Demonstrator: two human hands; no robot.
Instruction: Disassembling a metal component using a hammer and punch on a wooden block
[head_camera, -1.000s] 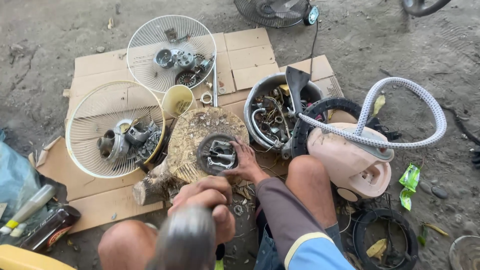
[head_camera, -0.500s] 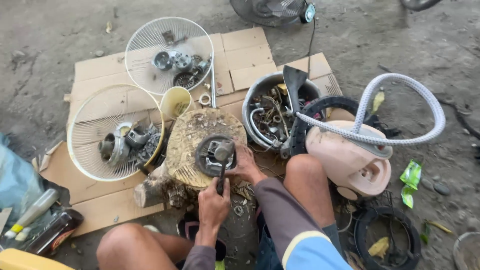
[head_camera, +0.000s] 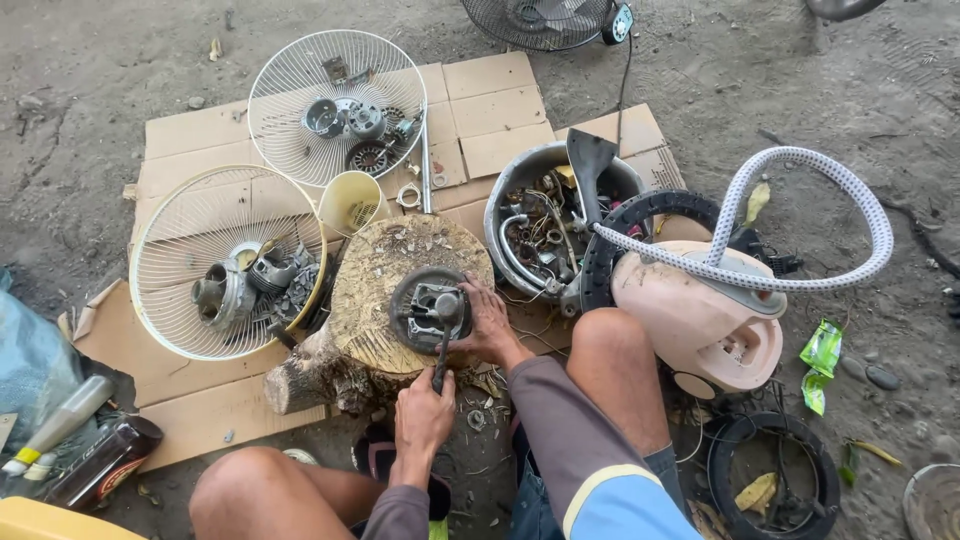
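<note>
Left hand (head_camera: 424, 415) fisted round a hammer (head_camera: 443, 338) handle; right hand (head_camera: 488, 322) fingers curled, pinning the motor part (head_camera: 427, 309) on the stump (head_camera: 385, 290). Hammer head blurred — contact unclear.

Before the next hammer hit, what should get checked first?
1. Hammer held firmly by the left hand: ok.
2. Motor part sits flat on the tree stump: ok.
3. Right hand clear of the striking spot: not ok, its fingers touch the part beside the hammer head.
4. Stump steady on the ground: cannot tell.
5. Bare knee clear of the stump: ok, though close.
</note>
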